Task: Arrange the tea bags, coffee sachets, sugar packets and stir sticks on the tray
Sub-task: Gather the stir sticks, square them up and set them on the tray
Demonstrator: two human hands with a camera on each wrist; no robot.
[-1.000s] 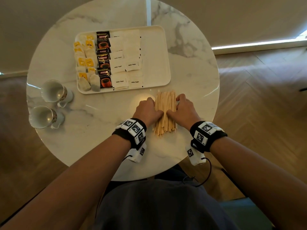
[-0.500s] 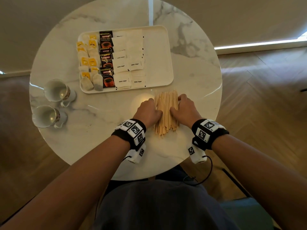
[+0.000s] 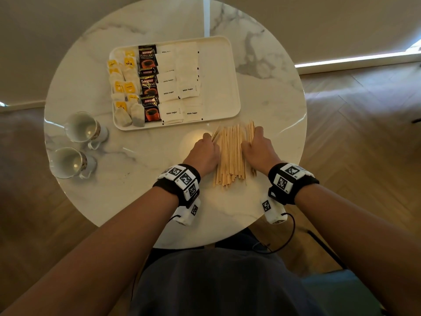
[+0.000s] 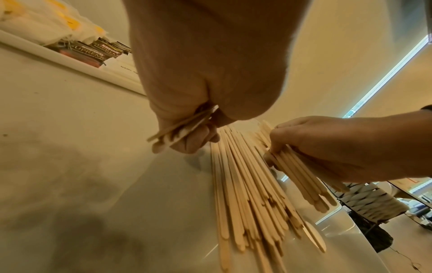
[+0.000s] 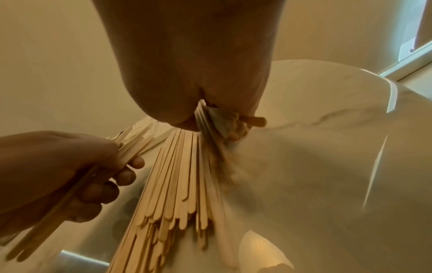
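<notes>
While the stir sticks [image 3: 231, 153] lie on the table [image 3: 136, 192] near the tray [image 3: 218, 87], a few are gripped by each hand – left hand [image 3: 202, 153], right hand [image 3: 259, 151] – and should be squared before lifting

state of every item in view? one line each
stir sticks: heap on the table, off the tray, a few lifted by each hand
left hand: grips some sticks
right hand: grips some sticks
tray: on table, right part bare
tea bags: on tray, leftmost rows
coffee sachets: on tray, one column
sugar packets: on tray, two columns
two cups: on their sides, left of tray
table: round, marble
</notes>
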